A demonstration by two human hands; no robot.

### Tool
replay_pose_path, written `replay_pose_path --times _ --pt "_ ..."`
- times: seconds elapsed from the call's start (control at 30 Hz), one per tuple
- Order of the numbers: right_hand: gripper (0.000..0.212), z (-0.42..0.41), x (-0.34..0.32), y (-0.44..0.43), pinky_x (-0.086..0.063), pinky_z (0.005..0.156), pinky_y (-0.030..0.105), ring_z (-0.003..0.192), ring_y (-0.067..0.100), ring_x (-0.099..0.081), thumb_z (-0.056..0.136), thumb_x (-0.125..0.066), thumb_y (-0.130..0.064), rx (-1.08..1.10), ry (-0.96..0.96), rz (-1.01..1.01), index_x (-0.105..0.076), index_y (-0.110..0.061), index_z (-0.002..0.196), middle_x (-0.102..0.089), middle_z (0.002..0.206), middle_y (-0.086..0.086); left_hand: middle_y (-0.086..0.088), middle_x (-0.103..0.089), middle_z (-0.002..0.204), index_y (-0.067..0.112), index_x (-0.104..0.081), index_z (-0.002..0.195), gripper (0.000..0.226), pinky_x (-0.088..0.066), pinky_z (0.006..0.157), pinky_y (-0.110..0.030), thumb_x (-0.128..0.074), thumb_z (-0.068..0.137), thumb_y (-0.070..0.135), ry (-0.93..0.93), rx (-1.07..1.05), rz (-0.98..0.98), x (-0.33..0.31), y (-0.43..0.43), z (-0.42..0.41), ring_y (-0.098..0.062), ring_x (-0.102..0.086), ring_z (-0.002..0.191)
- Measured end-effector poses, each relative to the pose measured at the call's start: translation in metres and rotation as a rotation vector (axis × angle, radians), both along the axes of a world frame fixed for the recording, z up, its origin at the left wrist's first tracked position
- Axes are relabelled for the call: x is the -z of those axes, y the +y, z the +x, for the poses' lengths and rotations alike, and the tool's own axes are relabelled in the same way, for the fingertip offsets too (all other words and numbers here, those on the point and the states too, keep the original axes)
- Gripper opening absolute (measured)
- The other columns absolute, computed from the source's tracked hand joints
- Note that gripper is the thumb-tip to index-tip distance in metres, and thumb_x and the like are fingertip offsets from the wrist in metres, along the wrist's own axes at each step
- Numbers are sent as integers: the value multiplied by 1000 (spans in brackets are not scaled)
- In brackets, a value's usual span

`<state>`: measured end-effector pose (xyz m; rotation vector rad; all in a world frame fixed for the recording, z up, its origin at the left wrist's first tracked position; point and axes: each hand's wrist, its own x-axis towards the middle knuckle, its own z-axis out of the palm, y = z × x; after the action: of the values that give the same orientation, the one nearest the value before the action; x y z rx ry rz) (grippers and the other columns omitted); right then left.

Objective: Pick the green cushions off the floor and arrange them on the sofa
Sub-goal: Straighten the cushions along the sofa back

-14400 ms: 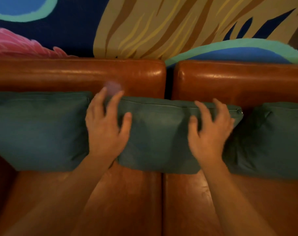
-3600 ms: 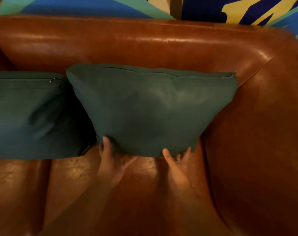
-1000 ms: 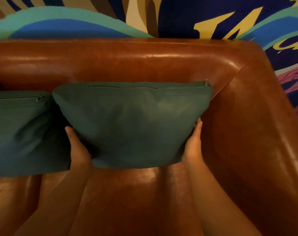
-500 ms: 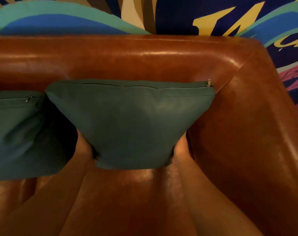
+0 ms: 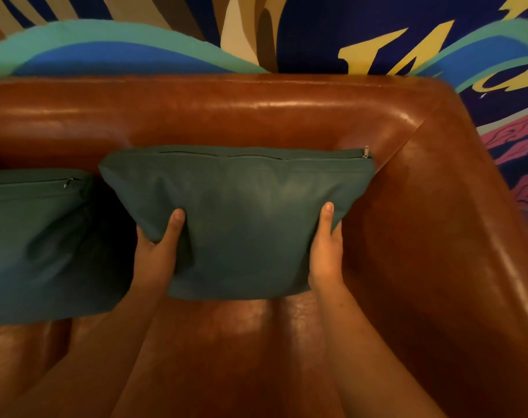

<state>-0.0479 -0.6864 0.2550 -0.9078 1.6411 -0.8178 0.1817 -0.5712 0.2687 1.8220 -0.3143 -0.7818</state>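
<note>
A green cushion [image 5: 244,212] stands upright against the backrest of the brown leather sofa [image 5: 256,116], in its right corner, zipper edge on top. My left hand [image 5: 157,251] grips its lower left side, thumb on the front. On its lower right side my right hand [image 5: 326,251] holds it the same way. The fingers of both hands are hidden behind the cushion. A second green cushion [image 5: 30,242] leans against the backrest to the left, a dark gap between the two.
The sofa's right armrest [image 5: 456,236] rises close beside the held cushion. Brown leather seat [image 5: 226,342] lies under my forearms. A painted wall [image 5: 302,34] in blue, teal and yellow stands behind the sofa.
My hands were tucked behind the cushion's lower corners; now both thumbs are on its front face. The cushion has shifted slightly right, toward the armrest.
</note>
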Motion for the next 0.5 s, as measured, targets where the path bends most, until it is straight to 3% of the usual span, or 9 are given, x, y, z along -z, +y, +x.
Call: replay_pose_path --times 0.17,0.27,0.33,0.5 --pt "101 -3 -18 0 -40 123 48 146 22 -51 75 -44 -102 -14 69 21 -46 -44 157 -57 154 -5 12 -56 151 35 -43 157 102 -41 118 -37 -77 71 80 -6 54 98 -9 6 13 -13 -53 138" --pt "82 -2 -45 4 -40 120 49 146 36 -48 100 -48 -74 42 156 97 -35 -26 165 -51 158 12 4 -59 150 29 -41 157 128 -47 115 -48 -77 51 92 14 70 181 -30 14 20 -24 -57 136" --pt "78 2 -69 11 -39 118 49 147 41 -44 107 -50 -58 56 242 130 -25 -16 168 -42 163 19 -2 -56 152 23 -34 161 141 -48 113 -53 -77 47 94 28 110 228 -48 18 23 -29 -57 137" --pt "81 18 -154 39 -35 118 51 148 48 -38 104 -59 -42 -144 426 100 -16 -18 170 -23 171 19 -11 -47 159 24 -18 167 120 -45 114 -46 -84 76 64 -133 313 247 -127 35 24 -33 -51 143"
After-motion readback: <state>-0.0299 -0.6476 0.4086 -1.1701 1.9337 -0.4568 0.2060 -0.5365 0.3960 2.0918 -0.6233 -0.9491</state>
